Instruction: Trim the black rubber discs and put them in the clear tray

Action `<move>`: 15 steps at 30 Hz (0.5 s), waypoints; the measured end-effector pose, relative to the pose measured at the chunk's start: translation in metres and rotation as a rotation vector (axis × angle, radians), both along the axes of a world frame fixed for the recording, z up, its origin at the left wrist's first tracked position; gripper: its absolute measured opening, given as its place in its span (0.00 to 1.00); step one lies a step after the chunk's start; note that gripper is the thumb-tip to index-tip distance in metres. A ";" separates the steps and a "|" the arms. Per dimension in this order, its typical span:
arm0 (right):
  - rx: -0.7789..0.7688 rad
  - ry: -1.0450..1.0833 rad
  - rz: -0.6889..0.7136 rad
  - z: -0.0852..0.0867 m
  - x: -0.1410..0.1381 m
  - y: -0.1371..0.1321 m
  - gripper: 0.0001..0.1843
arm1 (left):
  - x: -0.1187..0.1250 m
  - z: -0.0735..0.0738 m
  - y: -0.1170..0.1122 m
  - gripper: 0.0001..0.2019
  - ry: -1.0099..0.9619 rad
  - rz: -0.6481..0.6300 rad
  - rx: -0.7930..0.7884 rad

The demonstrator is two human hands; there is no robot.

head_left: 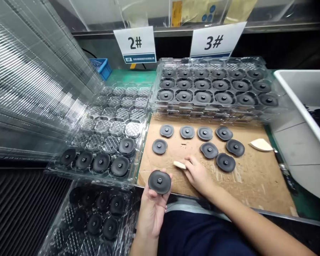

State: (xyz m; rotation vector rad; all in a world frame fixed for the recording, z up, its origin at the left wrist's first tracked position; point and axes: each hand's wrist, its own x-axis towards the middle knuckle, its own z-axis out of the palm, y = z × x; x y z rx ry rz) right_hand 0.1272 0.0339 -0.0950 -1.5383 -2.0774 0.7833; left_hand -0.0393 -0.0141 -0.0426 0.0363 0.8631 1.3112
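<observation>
A dark rubber disc (159, 181) is held on the upturned left hand (153, 209), the fingers spread narrowly behind its rim. A pale sponge (179, 165) is pinched against the cardboard sheet (256, 192) by the narrowly closed fingers of the right hand (196, 174). 8 similar discs (209, 150) are laid out nearby, below a filled clear plastic tray (208, 62).

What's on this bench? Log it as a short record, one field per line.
left hand: palm up, holding a black disc
right hand: fingers on a beige pad
cardboard: eight loose discs, second pad
rear tray: clear, eighteen discs
left tray: clear, five discs, other pockets bare
labels: 2# card, 3# card
far right: white bin
</observation>
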 end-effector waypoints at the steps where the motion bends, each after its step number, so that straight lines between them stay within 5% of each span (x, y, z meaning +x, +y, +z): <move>1: 0.005 0.029 -0.012 0.003 0.001 -0.001 0.15 | 0.001 0.001 0.000 0.24 -0.006 -0.007 -0.002; 9: -0.044 0.192 0.041 0.030 0.020 -0.034 0.10 | 0.015 0.008 0.006 0.26 -0.004 -0.100 -0.007; 13: -0.016 0.289 -0.080 0.080 0.019 -0.022 0.11 | 0.036 0.014 0.007 0.28 0.027 -0.160 0.029; 15: 0.114 0.380 -0.036 0.108 0.014 -0.019 0.13 | 0.046 0.019 0.005 0.27 0.026 -0.210 0.031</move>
